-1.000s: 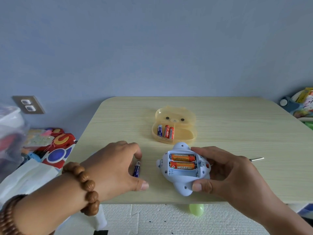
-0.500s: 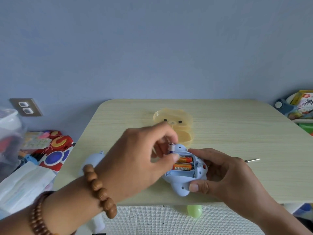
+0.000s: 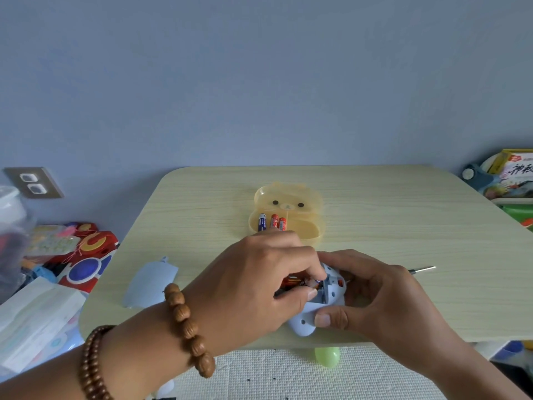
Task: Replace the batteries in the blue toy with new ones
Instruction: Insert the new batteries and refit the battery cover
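The battery (image 3: 313,282) is off the table (image 3: 403,226) now — left hand (image 3: 259,284) fingers (image 3: 302,252) pinch it into the blue toy (image 3: 302,324), which the right hand (image 3: 383,298) clamps. Likely the last cell.

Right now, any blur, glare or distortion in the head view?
Head view: light is soft and even, no glare, only faint shadows on the table, whose edges the wide-angle lens bends; the clear container at far left is smeared; the battery pinched by the left hand at the blue toy is too soft to read.
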Demonstrator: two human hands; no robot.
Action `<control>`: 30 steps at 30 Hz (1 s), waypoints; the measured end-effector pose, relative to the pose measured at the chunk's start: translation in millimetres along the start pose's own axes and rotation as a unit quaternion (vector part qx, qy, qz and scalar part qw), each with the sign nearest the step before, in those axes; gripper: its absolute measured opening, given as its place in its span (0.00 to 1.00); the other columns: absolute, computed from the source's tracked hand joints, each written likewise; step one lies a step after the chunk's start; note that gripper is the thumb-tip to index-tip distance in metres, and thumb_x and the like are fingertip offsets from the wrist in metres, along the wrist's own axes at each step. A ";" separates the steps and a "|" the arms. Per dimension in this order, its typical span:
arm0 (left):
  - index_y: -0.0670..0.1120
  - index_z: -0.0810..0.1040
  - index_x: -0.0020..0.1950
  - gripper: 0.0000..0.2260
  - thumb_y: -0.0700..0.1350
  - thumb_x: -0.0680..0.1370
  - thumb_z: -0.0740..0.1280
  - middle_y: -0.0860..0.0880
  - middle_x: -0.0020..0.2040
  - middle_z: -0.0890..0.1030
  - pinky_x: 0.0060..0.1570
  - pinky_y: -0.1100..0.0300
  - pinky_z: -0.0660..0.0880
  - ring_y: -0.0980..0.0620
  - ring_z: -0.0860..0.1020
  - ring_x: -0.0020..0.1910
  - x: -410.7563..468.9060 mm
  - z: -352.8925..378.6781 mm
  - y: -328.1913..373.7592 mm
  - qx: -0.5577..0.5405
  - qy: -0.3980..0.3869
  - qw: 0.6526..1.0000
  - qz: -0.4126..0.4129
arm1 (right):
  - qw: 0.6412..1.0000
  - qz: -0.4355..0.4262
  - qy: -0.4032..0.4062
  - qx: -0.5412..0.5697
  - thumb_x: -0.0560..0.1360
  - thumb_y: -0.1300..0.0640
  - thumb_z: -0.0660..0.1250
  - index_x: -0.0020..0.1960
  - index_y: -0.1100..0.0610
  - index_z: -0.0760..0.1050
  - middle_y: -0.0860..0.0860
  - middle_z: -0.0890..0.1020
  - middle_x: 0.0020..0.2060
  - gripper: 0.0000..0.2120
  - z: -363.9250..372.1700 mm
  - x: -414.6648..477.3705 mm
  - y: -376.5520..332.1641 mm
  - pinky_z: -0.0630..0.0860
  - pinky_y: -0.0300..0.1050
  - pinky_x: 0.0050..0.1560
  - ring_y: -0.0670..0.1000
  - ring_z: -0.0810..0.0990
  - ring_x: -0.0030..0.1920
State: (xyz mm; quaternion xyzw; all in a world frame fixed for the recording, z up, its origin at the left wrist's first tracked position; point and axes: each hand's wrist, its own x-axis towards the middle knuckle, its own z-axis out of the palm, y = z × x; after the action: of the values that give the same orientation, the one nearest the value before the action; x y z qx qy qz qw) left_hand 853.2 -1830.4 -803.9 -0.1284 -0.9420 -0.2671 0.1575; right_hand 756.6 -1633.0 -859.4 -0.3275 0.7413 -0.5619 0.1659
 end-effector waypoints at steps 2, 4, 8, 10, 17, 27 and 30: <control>0.54 0.83 0.49 0.05 0.48 0.74 0.71 0.57 0.44 0.79 0.44 0.55 0.77 0.58 0.77 0.45 1.3 1.5 -0.2 -0.004 -0.009 1.000 0.000 | 1.000 -0.002 -0.002 -0.001 0.59 0.45 0.85 0.62 0.42 0.83 0.51 0.85 0.56 0.32 -0.4 -0.3 0.0 0.80 0.68 0.56 0.65 0.84 0.52; 0.55 0.84 0.49 0.05 0.50 0.74 0.70 0.56 0.45 0.79 0.45 0.55 0.77 0.58 0.77 0.45 2.2 2.1 -1.0 -0.010 -0.017 1.000 -0.002 | 1.000 -0.003 -0.002 -0.002 0.59 0.47 0.86 0.63 0.42 0.82 0.51 0.85 0.56 0.32 -0.4 -0.4 0.0 0.80 0.68 0.55 0.64 0.84 0.52; 0.55 0.85 0.48 0.06 0.52 0.75 0.70 0.57 0.44 0.79 0.46 0.57 0.76 0.59 0.77 0.47 3.3 4.3 -0.6 -0.002 -0.019 1.000 -0.005 | 1.000 -0.003 0.002 -0.006 0.59 0.47 0.86 0.63 0.42 0.82 0.50 0.85 0.57 0.32 0.2 -0.2 0.6 0.80 0.68 0.55 0.64 0.84 0.53; 0.54 0.86 0.47 0.06 0.51 0.74 0.70 0.57 0.44 0.80 0.46 0.60 0.76 0.60 0.77 0.46 3.3 5.2 1.0 0.009 -0.018 1.000 -0.012 | 1.000 -0.004 0.006 -0.004 0.59 0.46 0.85 0.62 0.41 0.83 0.50 0.85 0.57 0.32 0.6 -0.2 0.7 0.80 0.68 0.54 0.66 0.84 0.52; 0.56 0.85 0.46 0.06 0.47 0.71 0.78 0.60 0.37 0.81 0.38 0.74 0.70 0.62 0.78 0.38 13.4 -6.3 7.3 -0.018 -0.062 0.994 -0.093 | 1.000 -0.003 0.003 0.009 0.59 0.46 0.85 0.61 0.42 0.83 0.52 0.86 0.56 0.31 2.1 0.7 -2.9 0.79 0.71 0.53 0.71 0.81 0.51; 0.54 0.85 0.44 0.02 0.49 0.73 0.75 0.60 0.38 0.75 0.39 0.75 0.64 0.65 0.74 0.38 12.7 -1.9 5.3 0.021 -0.069 0.994 -0.086 | 1.000 0.004 0.011 -0.006 0.59 0.44 0.85 0.63 0.42 0.82 0.51 0.86 0.55 0.33 1.9 -0.4 -3.9 0.80 0.70 0.54 0.69 0.82 0.51; 0.59 0.80 0.56 0.19 0.61 0.68 0.76 0.62 0.51 0.75 0.49 0.74 0.68 0.65 0.75 0.53 -0.5 -5.2 -2.5 -0.013 -0.043 0.996 -0.078 | 1.000 0.013 0.002 -0.006 0.62 0.46 0.85 0.63 0.43 0.82 0.51 0.86 0.57 0.31 -0.9 -0.7 -5.4 0.81 0.67 0.57 0.61 0.86 0.53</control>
State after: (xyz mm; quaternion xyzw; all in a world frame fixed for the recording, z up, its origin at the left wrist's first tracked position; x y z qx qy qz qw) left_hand 854.1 -1835.4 -801.1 -0.0679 -0.9515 -0.2853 0.0934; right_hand 758.1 -1632.7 -854.2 -0.3177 0.7494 -0.5555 0.1701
